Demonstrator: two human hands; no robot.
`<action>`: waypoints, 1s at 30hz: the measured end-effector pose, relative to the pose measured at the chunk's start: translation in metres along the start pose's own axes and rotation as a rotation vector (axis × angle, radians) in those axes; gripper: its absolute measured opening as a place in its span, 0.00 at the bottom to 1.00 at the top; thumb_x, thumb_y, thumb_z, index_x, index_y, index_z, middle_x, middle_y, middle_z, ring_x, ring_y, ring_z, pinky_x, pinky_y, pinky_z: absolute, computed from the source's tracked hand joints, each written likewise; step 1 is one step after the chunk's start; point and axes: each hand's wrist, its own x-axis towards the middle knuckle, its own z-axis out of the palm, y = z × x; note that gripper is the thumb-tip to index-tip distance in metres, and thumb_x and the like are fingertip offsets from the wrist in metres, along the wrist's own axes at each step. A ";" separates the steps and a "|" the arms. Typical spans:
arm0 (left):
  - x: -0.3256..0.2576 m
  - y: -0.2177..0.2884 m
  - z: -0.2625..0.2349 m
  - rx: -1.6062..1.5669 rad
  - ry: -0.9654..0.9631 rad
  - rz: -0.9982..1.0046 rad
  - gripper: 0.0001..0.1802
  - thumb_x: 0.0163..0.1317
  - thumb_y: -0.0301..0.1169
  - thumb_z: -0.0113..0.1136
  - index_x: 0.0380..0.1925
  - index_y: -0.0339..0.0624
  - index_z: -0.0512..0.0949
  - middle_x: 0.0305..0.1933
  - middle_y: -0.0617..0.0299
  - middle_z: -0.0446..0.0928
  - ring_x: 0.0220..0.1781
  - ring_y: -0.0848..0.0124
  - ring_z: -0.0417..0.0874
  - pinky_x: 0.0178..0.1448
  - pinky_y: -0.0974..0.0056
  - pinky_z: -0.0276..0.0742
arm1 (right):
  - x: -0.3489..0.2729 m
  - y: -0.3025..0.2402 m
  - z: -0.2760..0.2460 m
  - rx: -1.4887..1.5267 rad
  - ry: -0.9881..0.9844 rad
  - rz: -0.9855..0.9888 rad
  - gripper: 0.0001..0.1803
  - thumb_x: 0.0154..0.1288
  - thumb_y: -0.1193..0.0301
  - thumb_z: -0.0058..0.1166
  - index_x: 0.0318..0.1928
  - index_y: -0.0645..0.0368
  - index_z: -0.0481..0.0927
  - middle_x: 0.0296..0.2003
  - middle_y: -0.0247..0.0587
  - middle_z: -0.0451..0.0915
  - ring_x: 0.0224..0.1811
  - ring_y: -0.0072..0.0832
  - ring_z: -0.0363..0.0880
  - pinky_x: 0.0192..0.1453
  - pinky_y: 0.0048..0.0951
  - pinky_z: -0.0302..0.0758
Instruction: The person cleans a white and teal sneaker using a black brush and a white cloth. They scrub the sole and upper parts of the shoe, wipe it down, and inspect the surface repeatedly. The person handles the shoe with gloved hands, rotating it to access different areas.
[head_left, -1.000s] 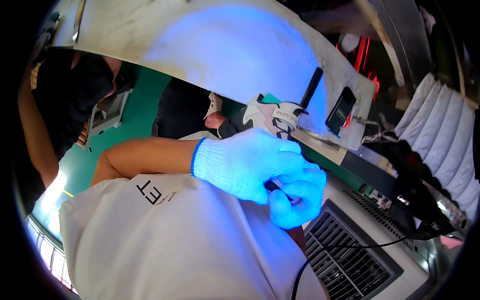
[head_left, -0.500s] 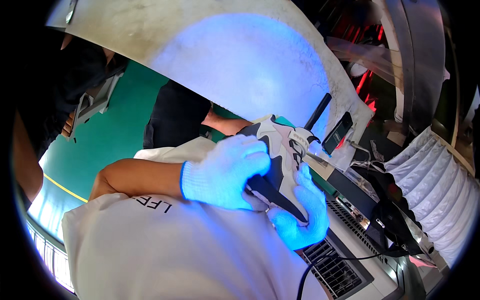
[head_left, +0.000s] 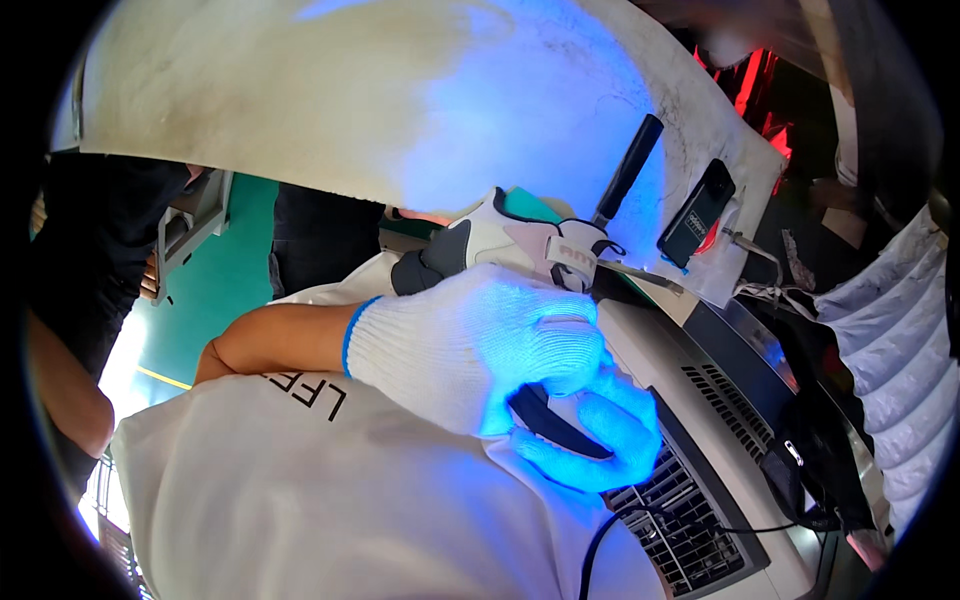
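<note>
A sneaker [head_left: 508,244] in white, grey and pale pink with a dark sole is held against my front under blue light. My left hand [head_left: 490,335], in a white knitted glove with a blue cuff edge, lies across the middle of the shoe with its fingers bent around it. Its fingertips are hidden. At the lower right, my right hand [head_left: 620,430], also gloved, is closed around one end of the shoe. The dark sole edge shows between the two hands. Much of the shoe's upper is covered by the left glove.
Ahead is a pale worn tabletop [head_left: 270,90]. A black handle [head_left: 630,165] and a black phone [head_left: 698,215] are near its right edge. A vented machine [head_left: 690,520] with a black cable [head_left: 610,520] stands beside me; a white ribbed duct [head_left: 890,350] is farther right. Another person's dark clothing [head_left: 105,230] shows left.
My left hand has slid rightward over the shoe and now covers more of its side. The right hand stays at the same end. The whole view has shifted slightly.
</note>
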 end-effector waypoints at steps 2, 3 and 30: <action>0.006 -0.001 0.004 0.039 -0.081 -0.102 0.31 0.44 0.42 0.82 0.49 0.44 0.82 0.49 0.53 0.79 0.45 0.51 0.88 0.46 0.49 0.88 | -0.017 0.026 0.002 0.059 0.046 0.074 0.36 0.53 0.59 0.88 0.59 0.61 0.86 0.57 0.55 0.89 0.59 0.50 0.89 0.66 0.50 0.84; 0.010 -0.001 0.006 0.091 -0.122 -0.111 0.32 0.44 0.41 0.81 0.50 0.44 0.82 0.48 0.53 0.78 0.44 0.51 0.88 0.46 0.49 0.87 | -0.024 0.038 0.001 0.082 0.058 0.095 0.35 0.53 0.60 0.89 0.58 0.61 0.87 0.56 0.54 0.89 0.58 0.49 0.90 0.65 0.49 0.84; -0.045 0.040 -0.031 1.107 0.094 -0.634 0.33 0.46 0.42 0.90 0.48 0.42 0.82 0.48 0.51 0.83 0.49 0.47 0.90 0.54 0.45 0.88 | 0.089 0.041 0.010 -0.330 -0.110 -0.210 0.42 0.55 0.55 0.85 0.70 0.54 0.86 0.68 0.48 0.86 0.61 0.47 0.89 0.65 0.48 0.86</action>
